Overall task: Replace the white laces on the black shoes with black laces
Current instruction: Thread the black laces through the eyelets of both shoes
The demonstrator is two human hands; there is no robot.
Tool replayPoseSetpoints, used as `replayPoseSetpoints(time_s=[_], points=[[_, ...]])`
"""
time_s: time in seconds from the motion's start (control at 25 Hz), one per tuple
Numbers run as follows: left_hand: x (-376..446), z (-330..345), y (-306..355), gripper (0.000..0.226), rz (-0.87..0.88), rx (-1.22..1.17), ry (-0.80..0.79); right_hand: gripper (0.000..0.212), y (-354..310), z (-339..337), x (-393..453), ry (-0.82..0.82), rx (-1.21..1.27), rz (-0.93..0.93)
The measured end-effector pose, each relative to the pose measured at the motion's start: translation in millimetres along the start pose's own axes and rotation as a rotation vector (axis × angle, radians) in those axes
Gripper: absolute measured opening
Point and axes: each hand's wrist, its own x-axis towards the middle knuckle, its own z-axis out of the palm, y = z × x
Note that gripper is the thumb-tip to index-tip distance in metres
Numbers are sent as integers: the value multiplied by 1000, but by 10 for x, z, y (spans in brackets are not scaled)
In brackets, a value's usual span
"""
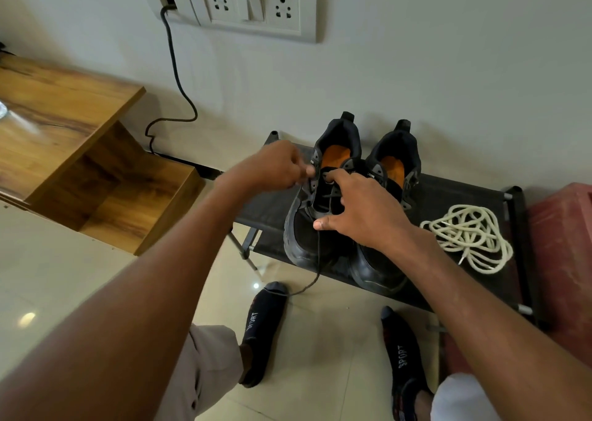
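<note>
Two black shoes with orange insoles stand side by side on a low black rack (461, 196). The left shoe (307, 238) carries a black lace (318, 260) through its lower eyelets; one loose end trails over the toe down to the floor. My left hand (272, 167) pinches the lace at the upper left eyelets. My right hand (358, 209) rests spread over the tongue, its fingertips at the upper right eyelets. The right shoe (394, 164) is partly hidden by my right hand and shows no lace. A pile of white laces (471, 238) lies on the rack to the right.
A wooden stepped cabinet (80, 151) stands at the left. A socket panel (253, 4) sits on the wall with a dark cable (174, 68) hanging down. A red object (563, 260) is right of the rack. My socked feet (266, 331) stand on the tiled floor.
</note>
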Motion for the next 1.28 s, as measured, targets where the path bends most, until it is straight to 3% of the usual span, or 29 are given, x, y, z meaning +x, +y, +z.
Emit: replayPoseSetpoints(time_s=[0.12,0.16,0.2,0.24,0.28,0.36,0.4,0.48,0.6,0.68,0.84,0.88,0.92,1.0,1.12,1.2,1.28], points=[[-18,-250,76,33,-9,-832,194,91,10,-9,0,-2,-19,5],[-11,-304,83,30,-12,-1036,253,90,9,-14,-5,-5,-18,6],[7,-319,81,30,-23,-1062,287,89,7,-17,-9,-7,-15,8],[26,-297,59,35,-33,-884,296,89,4,-18,-8,-9,-12,10],[60,-224,-4,43,-26,-562,271,90,0,-21,-5,-11,-11,14],[102,-22,-100,57,6,22,97,93,-6,-23,12,-11,-18,18],[123,61,-130,57,9,161,-8,94,-9,-23,24,-11,-26,19],[133,144,-137,46,3,212,-108,96,-18,-26,41,-16,-37,22],[104,87,-123,29,20,138,-80,97,-14,-29,47,-26,-37,26],[47,-25,-66,34,24,-75,-39,95,-3,-36,46,-32,-29,24],[-19,-274,57,26,4,-1052,104,91,16,-29,44,-46,-23,18],[-26,-278,73,23,-16,-1173,130,91,18,-26,49,-46,-26,17],[-5,-260,53,23,-38,-1161,170,91,17,-26,52,-46,-31,15],[54,-185,-47,34,-41,-718,246,93,9,-27,58,-52,-38,20],[92,16,-172,47,22,32,17,96,-6,-17,73,-47,-50,32],[91,115,-170,33,0,153,-138,98,-9,-19,79,-45,-61,40],[58,94,-128,24,-5,115,-141,98,-4,-18,74,-47,-59,44]])
